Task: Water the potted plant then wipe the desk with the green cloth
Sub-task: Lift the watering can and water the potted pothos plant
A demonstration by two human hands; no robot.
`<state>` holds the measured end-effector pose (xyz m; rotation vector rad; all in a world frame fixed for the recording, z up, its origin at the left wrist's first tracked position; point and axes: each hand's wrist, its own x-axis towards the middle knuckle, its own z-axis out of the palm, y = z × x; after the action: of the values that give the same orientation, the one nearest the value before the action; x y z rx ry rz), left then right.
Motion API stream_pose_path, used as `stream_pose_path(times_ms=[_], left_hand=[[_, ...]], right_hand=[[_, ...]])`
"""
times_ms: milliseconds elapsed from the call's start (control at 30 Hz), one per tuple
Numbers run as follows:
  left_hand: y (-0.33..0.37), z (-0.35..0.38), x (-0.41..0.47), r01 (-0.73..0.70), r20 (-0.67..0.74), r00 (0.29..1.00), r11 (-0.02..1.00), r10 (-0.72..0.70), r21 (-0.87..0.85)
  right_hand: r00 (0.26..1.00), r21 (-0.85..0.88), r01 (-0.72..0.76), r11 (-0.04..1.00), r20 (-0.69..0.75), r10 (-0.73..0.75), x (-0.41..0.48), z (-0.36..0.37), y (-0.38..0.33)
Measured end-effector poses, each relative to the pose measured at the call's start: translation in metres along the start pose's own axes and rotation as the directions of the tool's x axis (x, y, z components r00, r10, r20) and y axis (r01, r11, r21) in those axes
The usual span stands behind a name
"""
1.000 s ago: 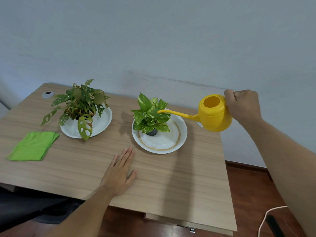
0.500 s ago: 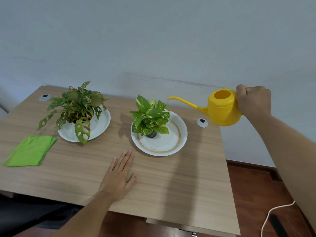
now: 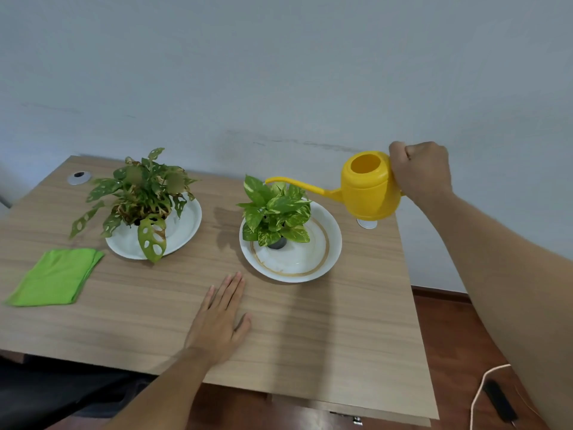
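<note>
My right hand (image 3: 420,173) grips the handle of a yellow watering can (image 3: 369,189), held in the air above the desk's back right corner. Its long spout tip reaches over the top of the small green-and-cream potted plant (image 3: 276,212), which stands in a white gold-rimmed dish (image 3: 310,259). My left hand (image 3: 220,321) lies flat and open on the wooden desk (image 3: 325,336), just in front of that dish. A folded green cloth (image 3: 55,276) lies at the desk's left side.
A second plant with holed leaves (image 3: 139,197) stands in a white dish (image 3: 186,221) left of centre. Round cable grommets sit at the back left (image 3: 79,178) and under the can (image 3: 367,224). The grey wall runs behind the desk; a cord (image 3: 483,386) lies on the floor at right.
The can first swung back to the right and levelled, away from the plant. It has now come left again, so its spout tip is over the plant's leaves. My left hand stayed flat.
</note>
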<state>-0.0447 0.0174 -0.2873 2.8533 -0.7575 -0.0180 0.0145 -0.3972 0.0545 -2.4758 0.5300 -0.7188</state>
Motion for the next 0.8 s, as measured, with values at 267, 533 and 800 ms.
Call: stream_pose_path(times_ms=[267,533,800], left_hand=[[-0.002,0.003,0.001,-0.001,0.012,1.000,1.000,0.001,0.000],[-0.003,0.005,0.002,-0.004,0.021,1.000,1.000,0.003,0.005],[-0.005,0.005,0.003,-0.011,0.027,1.000,1.000,0.012,-0.010]], right_hand=[[0.999,-0.023,-0.043,0.999,0.008,0.043,-0.018,-0.026,0.025],[0.977,-0.060,-0.204,0.977,-0.072,0.199,-0.025,-0.057,0.051],[0.956,-0.036,-0.270,0.962,-0.129,0.263,-0.022,-0.049,0.042]])
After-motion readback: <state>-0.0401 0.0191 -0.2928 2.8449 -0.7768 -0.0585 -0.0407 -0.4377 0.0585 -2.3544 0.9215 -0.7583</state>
